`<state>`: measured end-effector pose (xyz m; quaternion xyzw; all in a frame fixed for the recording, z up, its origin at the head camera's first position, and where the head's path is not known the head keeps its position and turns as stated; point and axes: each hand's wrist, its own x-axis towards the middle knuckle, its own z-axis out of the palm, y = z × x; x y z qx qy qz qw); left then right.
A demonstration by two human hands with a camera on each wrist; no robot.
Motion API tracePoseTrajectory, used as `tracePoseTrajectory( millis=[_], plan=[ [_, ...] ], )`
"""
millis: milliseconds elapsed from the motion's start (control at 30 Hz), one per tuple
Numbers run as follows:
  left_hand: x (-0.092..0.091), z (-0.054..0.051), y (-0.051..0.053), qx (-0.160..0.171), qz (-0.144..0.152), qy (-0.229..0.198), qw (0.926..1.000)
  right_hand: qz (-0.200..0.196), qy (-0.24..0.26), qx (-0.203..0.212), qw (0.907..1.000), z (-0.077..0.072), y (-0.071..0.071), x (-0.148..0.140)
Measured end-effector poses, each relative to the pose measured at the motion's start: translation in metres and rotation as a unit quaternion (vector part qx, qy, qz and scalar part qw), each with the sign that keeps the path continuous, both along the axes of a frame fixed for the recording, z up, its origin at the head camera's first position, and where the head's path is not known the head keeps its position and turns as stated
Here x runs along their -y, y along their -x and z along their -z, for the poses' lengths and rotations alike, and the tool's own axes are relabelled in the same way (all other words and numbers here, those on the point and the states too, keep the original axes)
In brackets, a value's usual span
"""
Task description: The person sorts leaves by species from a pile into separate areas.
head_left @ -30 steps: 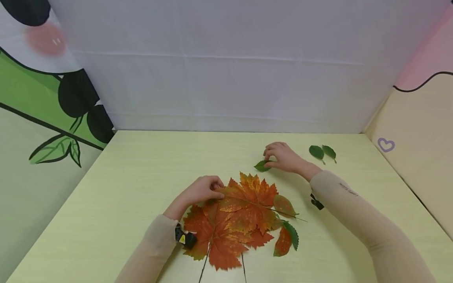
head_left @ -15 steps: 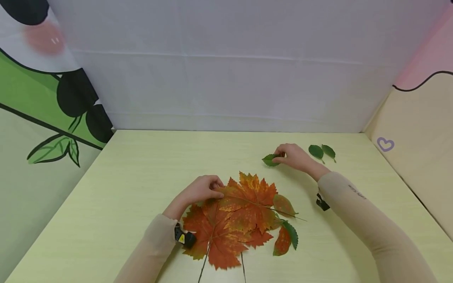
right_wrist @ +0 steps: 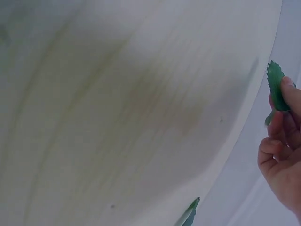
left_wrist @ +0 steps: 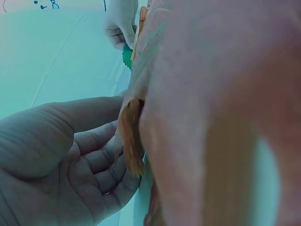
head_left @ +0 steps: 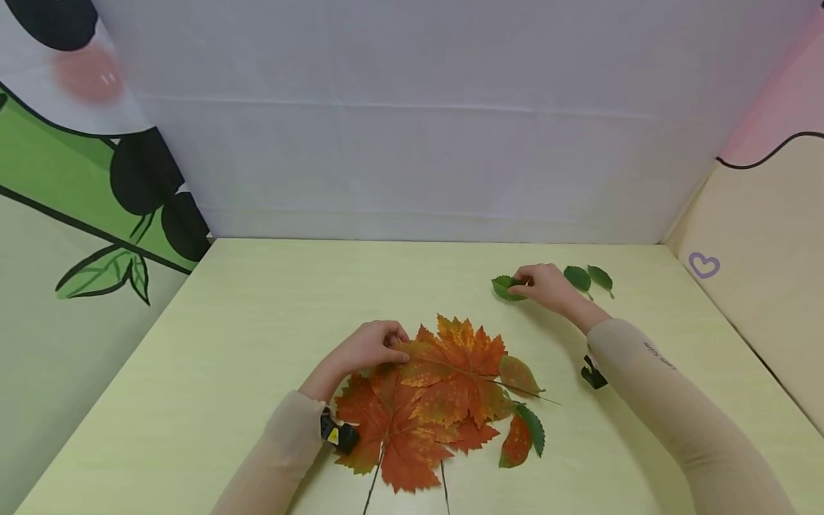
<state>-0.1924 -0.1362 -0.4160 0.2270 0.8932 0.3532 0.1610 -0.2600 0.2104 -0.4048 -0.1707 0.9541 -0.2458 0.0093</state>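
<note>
In the head view my right hand [head_left: 543, 286] pinches a small green leaf [head_left: 505, 288] by its edge toward the back of the table. The right wrist view shows that toothed leaf [right_wrist: 276, 84] between thumb and fingers. My left hand [head_left: 370, 348] pinches the left edge of the upper orange maple leaf [head_left: 460, 368]. Beneath it lies another orange-red maple leaf [head_left: 393, 429], its stem pointing to the front. The left wrist view has the left thumb and fingers [left_wrist: 96, 110] at the leaf's edge, with the fingertips partly hidden behind it.
Two green leaves [head_left: 589, 277] lie at the back right of the pale table [head_left: 193, 357]. Right of the pile are a green-orange leaf [head_left: 518, 376], a red leaf [head_left: 516, 443] and a dark green leaf [head_left: 531, 428]. A pale wall [head_left: 412, 164] stands behind the table.
My right hand has moved right and slightly back, carrying the green leaf toward the two other green leaves. My left hand keeps its place on the maple leaf.
</note>
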Motion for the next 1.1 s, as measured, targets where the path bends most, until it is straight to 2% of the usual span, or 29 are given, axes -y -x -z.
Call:
tracePoseTrajectory(
  millis=[400,533,667,833,1100],
  plan=[
    [-0.001,-0.002,0.000,0.002,0.001,0.000,1.0000,0.052,0.000,0.004,0.9986,-0.001,-0.006,-0.021],
    [-0.001,-0.002,0.000,0.003,-0.004,0.002,1.0000,0.072,-0.001,0.016,0.9973,0.001,-0.006,-0.031],
    [0.000,-0.002,0.001,0.004,-0.005,0.003,1.0000,0.100,-0.004,0.019,0.9948,0.003,-0.006,-0.039],
    [0.000,-0.002,0.000,-0.001,-0.001,0.002,1.0000,0.139,0.001,0.000,0.9903,0.005,-0.008,-0.046],
    [0.000,-0.005,-0.003,0.000,0.001,-0.002,1.0000,0.172,-0.008,-0.001,0.9851,0.006,-0.009,-0.054]
  ],
)
